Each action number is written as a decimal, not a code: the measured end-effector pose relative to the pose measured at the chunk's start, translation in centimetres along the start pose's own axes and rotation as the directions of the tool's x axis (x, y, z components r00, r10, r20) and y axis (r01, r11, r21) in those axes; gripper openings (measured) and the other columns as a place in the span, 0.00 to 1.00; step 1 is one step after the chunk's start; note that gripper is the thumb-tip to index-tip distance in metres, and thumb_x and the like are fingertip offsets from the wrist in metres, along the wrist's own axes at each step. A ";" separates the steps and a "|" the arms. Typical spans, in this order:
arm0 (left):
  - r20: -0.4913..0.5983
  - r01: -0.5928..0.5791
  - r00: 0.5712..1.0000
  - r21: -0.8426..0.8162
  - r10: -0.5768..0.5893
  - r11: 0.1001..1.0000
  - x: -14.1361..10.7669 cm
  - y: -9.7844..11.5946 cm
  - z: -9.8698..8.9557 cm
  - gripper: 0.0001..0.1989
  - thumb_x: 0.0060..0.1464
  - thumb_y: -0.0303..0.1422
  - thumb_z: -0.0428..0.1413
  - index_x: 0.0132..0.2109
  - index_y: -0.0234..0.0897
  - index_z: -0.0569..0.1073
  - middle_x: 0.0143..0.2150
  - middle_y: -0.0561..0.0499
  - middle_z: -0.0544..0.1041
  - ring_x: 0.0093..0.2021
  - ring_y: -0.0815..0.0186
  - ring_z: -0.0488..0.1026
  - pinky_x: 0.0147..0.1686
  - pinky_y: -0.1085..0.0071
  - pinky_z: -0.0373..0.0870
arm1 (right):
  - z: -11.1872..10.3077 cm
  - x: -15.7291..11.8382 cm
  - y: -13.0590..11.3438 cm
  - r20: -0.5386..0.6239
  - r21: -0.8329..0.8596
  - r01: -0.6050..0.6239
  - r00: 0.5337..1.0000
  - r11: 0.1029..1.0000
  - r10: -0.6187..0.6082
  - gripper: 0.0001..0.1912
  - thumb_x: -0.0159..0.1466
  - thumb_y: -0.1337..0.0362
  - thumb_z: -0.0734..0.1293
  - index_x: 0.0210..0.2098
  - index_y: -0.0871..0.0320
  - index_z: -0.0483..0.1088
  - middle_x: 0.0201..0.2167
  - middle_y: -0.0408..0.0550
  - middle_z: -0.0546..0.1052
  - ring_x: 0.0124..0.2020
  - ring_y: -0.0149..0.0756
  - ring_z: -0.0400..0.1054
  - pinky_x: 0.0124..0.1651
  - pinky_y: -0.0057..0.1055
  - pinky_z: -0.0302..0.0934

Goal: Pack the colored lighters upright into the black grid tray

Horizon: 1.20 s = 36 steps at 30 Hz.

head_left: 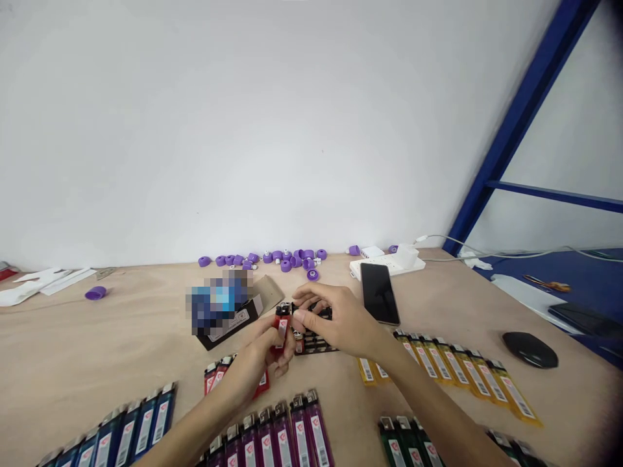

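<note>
Left hand (253,364) is grasping a red disposable lighter (281,327), its long axis tilted near upright, head uppermost. Right hand (338,318) is hovering open and nearer the black tray (316,347), just beside the lighter's head; contact between them is hard to make out — the tray's contents are mostly hidden beneath the palm.

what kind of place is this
Probably a small workshop or packing bench, not a home table: lighters lie in rows sorted by colour on a wooden workbench, with loose purple caps and a power strip along the wall.
</note>
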<state>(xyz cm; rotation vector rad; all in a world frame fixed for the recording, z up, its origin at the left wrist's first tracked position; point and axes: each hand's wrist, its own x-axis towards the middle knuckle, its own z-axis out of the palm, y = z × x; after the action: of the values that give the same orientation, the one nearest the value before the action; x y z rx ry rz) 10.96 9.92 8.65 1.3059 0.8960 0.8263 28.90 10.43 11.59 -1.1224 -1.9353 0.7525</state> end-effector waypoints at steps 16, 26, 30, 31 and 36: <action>0.132 -0.292 0.940 0.789 0.314 0.541 1.0 -1.5 -2.3 0.21 0.58 0.35 0.52 0.57 0.35 0.73 0.61 0.36 0.70 0.60 0.46 0.67 0.59 0.47 0.63 | 1.5 1.6 7.2 -0.349 0.187 -0.210 0.899 0.960 0.265 0.02 0.59 0.66 0.67 0.30 0.58 0.72 0.29 0.48 0.81 0.33 0.40 0.77 0.38 0.34 0.70; 0.210 -0.309 0.938 0.866 0.277 0.392 1.3 -1.2 -2.2 0.20 0.57 0.29 0.51 0.56 0.34 0.73 0.54 0.39 0.76 0.53 0.51 0.74 0.53 0.55 0.70 | 3.4 1.0 6.1 -0.162 0.119 -0.195 0.964 0.974 0.212 0.06 0.60 0.72 0.67 0.35 0.57 0.74 0.33 0.47 0.82 0.35 0.36 0.78 0.38 0.29 0.70; 0.214 -0.306 0.941 0.870 0.262 0.386 1.3 -1.1 -2.0 0.20 0.58 0.28 0.50 0.57 0.35 0.72 0.52 0.40 0.77 0.52 0.52 0.73 0.52 0.56 0.70 | 3.4 1.0 6.0 -0.131 0.087 -0.185 0.972 0.979 0.195 0.06 0.61 0.71 0.66 0.36 0.57 0.75 0.33 0.47 0.82 0.35 0.36 0.78 0.38 0.28 0.70; 0.213 -0.304 0.942 0.871 0.261 0.385 1.3 -1.1 -2.0 0.20 0.58 0.28 0.50 0.56 0.35 0.72 0.52 0.40 0.77 0.52 0.52 0.73 0.52 0.55 0.69 | 3.4 1.0 6.0 -0.124 0.071 -0.182 0.974 0.981 0.190 0.06 0.62 0.71 0.66 0.37 0.57 0.75 0.33 0.47 0.82 0.36 0.36 0.78 0.38 0.28 0.70; 0.197 -0.282 0.949 0.879 0.246 0.385 1.3 -1.0 -1.9 0.15 0.58 0.28 0.50 0.50 0.36 0.74 0.48 0.41 0.78 0.49 0.51 0.74 0.50 0.56 0.68 | 3.5 0.9 6.1 -0.088 -0.060 -0.157 0.984 0.986 0.152 0.08 0.64 0.71 0.65 0.39 0.57 0.76 0.35 0.49 0.82 0.36 0.38 0.76 0.39 0.29 0.66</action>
<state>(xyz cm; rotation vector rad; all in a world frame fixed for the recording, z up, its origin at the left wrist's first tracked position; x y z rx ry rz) 9.81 11.77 7.47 2.4885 1.1821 0.5175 28.45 13.50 5.20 -1.3361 -1.8306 0.7156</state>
